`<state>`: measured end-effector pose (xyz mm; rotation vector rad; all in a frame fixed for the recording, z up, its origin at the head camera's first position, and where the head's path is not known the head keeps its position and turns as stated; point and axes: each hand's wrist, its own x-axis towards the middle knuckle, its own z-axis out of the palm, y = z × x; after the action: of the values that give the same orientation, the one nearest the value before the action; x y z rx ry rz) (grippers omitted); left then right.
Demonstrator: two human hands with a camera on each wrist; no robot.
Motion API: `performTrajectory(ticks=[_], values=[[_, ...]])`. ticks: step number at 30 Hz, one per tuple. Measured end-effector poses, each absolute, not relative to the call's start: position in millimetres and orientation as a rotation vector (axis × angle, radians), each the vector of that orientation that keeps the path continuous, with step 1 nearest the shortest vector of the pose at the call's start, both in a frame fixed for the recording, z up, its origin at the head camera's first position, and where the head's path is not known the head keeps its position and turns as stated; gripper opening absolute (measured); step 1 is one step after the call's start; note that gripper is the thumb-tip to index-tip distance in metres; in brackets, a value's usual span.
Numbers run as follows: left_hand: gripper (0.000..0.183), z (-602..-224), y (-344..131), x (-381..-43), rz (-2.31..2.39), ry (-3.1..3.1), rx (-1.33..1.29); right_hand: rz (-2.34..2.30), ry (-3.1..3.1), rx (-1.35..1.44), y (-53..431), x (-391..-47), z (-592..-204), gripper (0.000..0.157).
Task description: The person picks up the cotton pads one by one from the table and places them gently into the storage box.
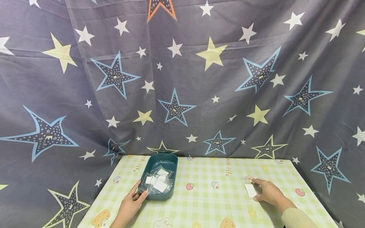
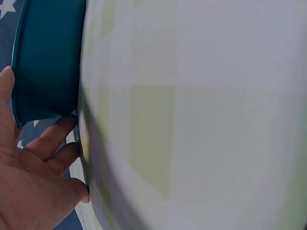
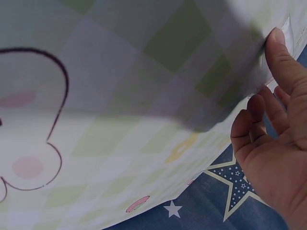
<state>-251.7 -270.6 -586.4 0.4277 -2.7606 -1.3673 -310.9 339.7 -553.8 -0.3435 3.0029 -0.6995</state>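
Note:
A dark teal plastic bin [image 1: 161,197] stands on the left half of the table, with several small clear plastic bags [image 1: 159,183] holding white pieces inside. At its near-left corner my left hand [image 1: 129,202] grips the bin, thumb at the near side and fingers along the left side. In the left wrist view the fingers [image 2: 48,141] lie against the bin's wall [image 2: 48,62]. Over on the right, my right hand [image 1: 269,191] holds a small clear bag with a white piece [image 1: 251,191] by its edges, at the tabletop. The right wrist view shows the thumb [image 3: 283,57] against this bag.
A green-and-white checked cloth [image 1: 205,202] with cartoon prints covers the table. Behind and around it hangs a grey curtain [image 1: 194,82] with stars. The bin stands close to the table's far left part.

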Motion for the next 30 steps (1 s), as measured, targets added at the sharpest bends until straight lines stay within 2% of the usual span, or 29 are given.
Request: performTrajectory(ticks=[19,30], values=[[0.094,-584,-270,-250,-1.349,-2.766,0.41,-0.705,3.0,-0.313,336,-305,-553,0.079],[0.095,-587,-272,-250,-1.362,-2.763,0.389,-0.7,3.031,-0.316,327,-303,-552,0.065]])
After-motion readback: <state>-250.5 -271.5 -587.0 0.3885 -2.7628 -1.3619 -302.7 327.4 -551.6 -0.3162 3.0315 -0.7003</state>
